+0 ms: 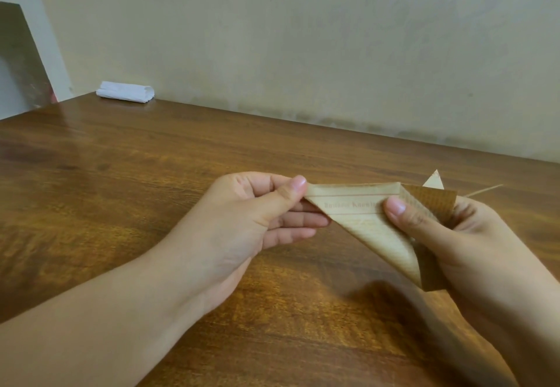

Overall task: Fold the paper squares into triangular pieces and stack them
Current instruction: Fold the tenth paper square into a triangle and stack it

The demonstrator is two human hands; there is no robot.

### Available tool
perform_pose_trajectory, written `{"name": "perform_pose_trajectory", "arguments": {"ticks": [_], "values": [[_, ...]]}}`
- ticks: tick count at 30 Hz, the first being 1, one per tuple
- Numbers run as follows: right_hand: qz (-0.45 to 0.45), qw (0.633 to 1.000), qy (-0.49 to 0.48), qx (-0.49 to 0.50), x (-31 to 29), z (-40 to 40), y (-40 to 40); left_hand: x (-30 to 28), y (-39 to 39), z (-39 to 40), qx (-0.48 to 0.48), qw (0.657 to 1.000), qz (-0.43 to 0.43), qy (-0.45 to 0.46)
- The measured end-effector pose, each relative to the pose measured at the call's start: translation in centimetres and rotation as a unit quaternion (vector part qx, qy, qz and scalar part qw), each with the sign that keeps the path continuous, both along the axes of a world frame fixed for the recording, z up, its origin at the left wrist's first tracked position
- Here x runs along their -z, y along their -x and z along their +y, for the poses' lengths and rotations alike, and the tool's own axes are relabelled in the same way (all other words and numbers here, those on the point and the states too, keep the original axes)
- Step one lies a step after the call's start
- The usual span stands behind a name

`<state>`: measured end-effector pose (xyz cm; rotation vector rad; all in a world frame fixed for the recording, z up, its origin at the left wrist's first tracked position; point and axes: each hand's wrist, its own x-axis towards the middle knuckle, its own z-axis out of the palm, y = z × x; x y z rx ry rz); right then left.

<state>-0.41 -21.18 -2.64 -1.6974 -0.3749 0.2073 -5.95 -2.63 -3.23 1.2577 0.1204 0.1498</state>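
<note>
Tan printed folded paper triangle (363,220) spanned our hands: left hand (257,220) pinched its left tip, right hand (454,235) gripped the right corner.

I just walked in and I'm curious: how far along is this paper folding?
One printed paper already looks folded into a triangle; the left hand pinches its left corner and the right hand grips the other side, with more paper behind. Tips of other pieces peek out beyond. No finished stack shows on the table, so stacking remains.
</note>
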Motion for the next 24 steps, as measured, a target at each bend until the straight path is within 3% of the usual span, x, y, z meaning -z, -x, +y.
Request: {"name": "perform_pose_trajectory", "arguments": {"ticks": [24], "values": [[-0.012,1.000,0.011,-0.011,0.20,-0.25,-0.24,-0.35,0.24,0.20,0.016,0.999,-0.014,-0.028]]}}
